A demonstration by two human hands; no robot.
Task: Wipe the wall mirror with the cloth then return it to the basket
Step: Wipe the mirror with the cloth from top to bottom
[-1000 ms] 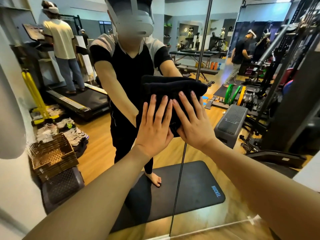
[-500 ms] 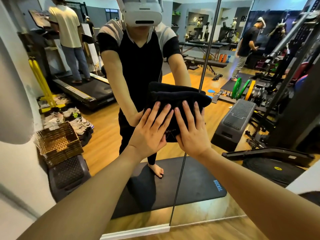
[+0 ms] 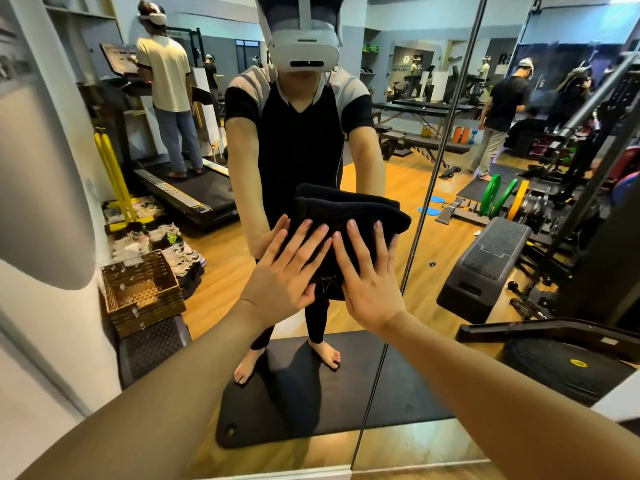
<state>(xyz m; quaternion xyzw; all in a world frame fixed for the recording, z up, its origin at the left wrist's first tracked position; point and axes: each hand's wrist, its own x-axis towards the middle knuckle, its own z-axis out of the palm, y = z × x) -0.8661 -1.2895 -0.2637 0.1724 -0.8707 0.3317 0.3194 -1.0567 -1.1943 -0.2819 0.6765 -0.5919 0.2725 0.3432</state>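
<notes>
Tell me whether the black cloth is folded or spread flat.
Folded: the black cloth shows stacked layers, bunched thick under both flat hands.

Glossy, smooth glass on the wall mirror (image 3: 450, 271). Thick, soft, matt black cloth (image 3: 349, 216), probably terry. Woven wicker, rough and golden-brown, on the reflected basket (image 3: 142, 292). Matt black foam or rubber on the exercise mat (image 3: 311, 403). Polished wood floor (image 3: 221, 282), faintly shiny. White, smooth plastic on the headset (image 3: 304, 50).
</notes>
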